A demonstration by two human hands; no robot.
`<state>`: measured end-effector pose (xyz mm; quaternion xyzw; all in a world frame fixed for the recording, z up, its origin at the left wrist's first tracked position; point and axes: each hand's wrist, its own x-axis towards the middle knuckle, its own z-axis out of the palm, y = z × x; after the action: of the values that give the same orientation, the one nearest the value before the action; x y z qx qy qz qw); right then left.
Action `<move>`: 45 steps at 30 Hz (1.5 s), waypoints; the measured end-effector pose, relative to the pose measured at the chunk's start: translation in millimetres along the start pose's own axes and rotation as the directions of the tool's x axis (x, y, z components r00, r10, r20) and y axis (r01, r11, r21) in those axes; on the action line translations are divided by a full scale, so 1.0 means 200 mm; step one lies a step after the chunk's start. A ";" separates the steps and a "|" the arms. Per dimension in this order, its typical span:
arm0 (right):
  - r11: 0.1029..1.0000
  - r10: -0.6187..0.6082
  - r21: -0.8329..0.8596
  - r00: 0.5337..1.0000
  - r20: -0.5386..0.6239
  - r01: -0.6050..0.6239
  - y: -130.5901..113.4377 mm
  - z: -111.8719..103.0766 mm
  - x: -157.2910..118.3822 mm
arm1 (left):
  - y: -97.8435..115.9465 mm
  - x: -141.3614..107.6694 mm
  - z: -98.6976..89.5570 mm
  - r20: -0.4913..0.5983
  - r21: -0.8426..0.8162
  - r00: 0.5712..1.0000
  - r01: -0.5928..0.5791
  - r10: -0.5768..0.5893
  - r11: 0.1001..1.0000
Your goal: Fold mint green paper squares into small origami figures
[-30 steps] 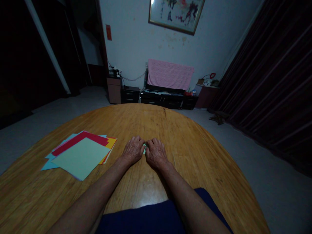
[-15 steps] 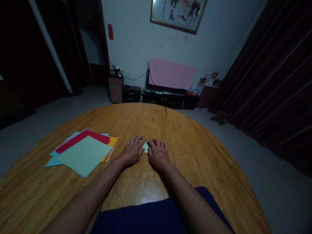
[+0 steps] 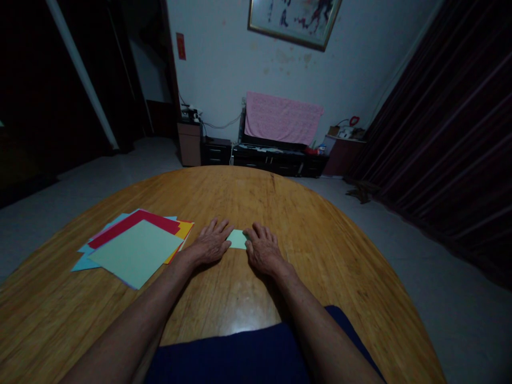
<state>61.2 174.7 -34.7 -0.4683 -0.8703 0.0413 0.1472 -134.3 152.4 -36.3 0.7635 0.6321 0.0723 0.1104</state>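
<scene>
A small pale green piece of paper (image 3: pixel 238 239) lies flat on the wooden table between my two hands. My left hand (image 3: pixel 212 241) rests palm down at the paper's left edge, fingers spread, with the thumb and index finger touching it. On the opposite side, my right hand (image 3: pixel 263 246) also lies palm down, fingers apart, its thumb and index finger at the right edge. The paper's left and right ends are partly covered by my fingers. Neither hand is gripping it.
Left of my hands lies a fanned stack of coloured paper, with a light green sheet (image 3: pixel 138 253) on top and a red sheet (image 3: pixel 120 230) beneath. The round wooden table (image 3: pixel 320 240) curves away ahead. Beyond it stands a low black cabinet (image 3: pixel 266 161).
My hands have moved apart, the left one leftward and the right one slightly rightward. More of the small green paper between them shows now. The view has tilted slightly.
</scene>
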 end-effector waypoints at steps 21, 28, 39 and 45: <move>0.992 0.033 0.121 0.998 -0.059 -0.026 0.03 0.02 0.03 | -0.02 -0.02 -0.05 0.065 -0.069 0.998 -0.010 0.014 0.998; 0.981 0.056 0.194 0.975 -0.213 -0.014 0.01 0.06 0.07 | -0.02 -0.03 -0.06 0.032 -0.101 0.999 -0.005 0.009 0.995; 0.930 0.059 0.363 0.958 -0.280 0.049 0.01 0.07 0.10 | -0.07 0.03 0.00 -0.212 -0.264 0.973 -0.148 0.092 0.953; 0.841 0.088 0.524 0.924 -0.372 0.131 0.03 0.09 0.14 | -0.02 0.03 -0.03 -0.293 -0.539 0.955 -0.124 -0.048 0.833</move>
<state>46.2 201.7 -46.9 -0.3966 -0.7829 0.1911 0.4396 -138.3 158.6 -31.8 0.6922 0.5781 0.3665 0.2288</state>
